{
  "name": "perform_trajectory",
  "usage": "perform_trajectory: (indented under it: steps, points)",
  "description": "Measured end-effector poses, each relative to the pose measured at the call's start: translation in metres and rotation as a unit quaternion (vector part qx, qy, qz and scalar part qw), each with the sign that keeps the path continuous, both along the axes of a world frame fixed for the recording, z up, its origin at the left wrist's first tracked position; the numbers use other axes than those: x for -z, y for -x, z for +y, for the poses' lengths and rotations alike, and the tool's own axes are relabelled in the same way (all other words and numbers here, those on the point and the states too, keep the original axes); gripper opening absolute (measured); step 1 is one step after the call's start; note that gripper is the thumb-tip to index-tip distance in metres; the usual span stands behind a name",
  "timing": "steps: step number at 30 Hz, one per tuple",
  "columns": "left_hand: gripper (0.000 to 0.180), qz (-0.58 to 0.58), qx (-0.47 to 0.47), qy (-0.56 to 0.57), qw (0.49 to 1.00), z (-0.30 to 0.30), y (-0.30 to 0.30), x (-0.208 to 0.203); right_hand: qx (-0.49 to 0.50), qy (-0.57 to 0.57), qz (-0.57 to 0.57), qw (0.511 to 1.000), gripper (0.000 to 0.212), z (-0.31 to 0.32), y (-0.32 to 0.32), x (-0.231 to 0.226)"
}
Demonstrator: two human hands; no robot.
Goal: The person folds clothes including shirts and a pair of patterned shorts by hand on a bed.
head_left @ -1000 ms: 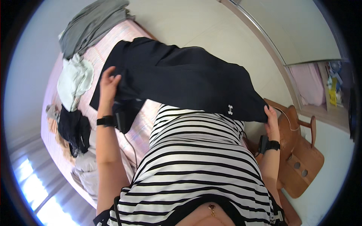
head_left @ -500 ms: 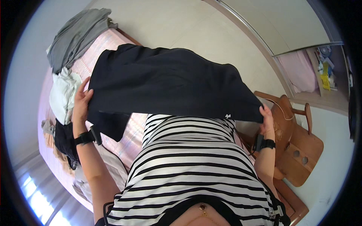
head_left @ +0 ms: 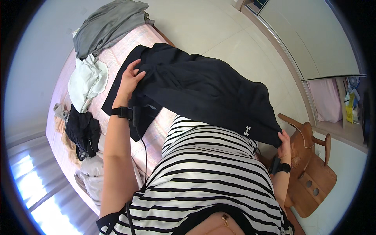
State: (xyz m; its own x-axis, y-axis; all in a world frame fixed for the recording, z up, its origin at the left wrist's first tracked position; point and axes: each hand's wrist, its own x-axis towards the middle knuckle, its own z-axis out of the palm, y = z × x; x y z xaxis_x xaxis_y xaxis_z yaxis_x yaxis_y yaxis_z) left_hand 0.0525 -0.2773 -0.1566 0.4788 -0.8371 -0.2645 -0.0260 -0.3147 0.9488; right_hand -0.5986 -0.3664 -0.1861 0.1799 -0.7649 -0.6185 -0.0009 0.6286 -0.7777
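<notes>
A wide black garment (head_left: 203,86) with a small white mark hangs stretched across my front, its left part lying over the bed. At its upper left side, my left hand (head_left: 131,80) holds the cloth between thumb and fingers. My right hand (head_left: 284,143) pinches the lower right corner, close to the white mark. Under my left wrist a loose black flap of the same garment hangs down. Its exact kind of clothing cannot be told from the folds.
On the pink patterned bed (head_left: 147,137) lie a grey cloth (head_left: 107,29), a white garment (head_left: 87,82) and a crumpled black garment (head_left: 83,129), with beige clothes beside it. To the right stands a wooden chair (head_left: 309,176). A cupboard (head_left: 309,37) with a sliding door is beyond it.
My left hand has shifted inward and up over the black garment, whose left end now droops on the bed. The right end slopes lower. The view has also swung left.
</notes>
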Motion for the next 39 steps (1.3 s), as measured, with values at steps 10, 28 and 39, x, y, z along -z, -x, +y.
perform_trajectory:
  steps: [10,28,39]
  points:
    - [0.054,0.09,-0.056,0.153,0.983,-0.023,-0.037,-0.081,0.085,0.202,0.086,0.972,0.057,-0.076,-0.022,-0.09]
    - [0.036,0.301,0.386,0.275,0.827,-0.104,-0.167,-0.357,0.067,0.503,-0.154,0.848,0.017,-0.22,-0.055,-0.373]
    - [0.038,0.095,-0.145,0.467,0.867,-0.106,-0.117,-0.362,0.027,0.501,-0.219,0.837,0.02,-0.256,-0.071,-0.366]
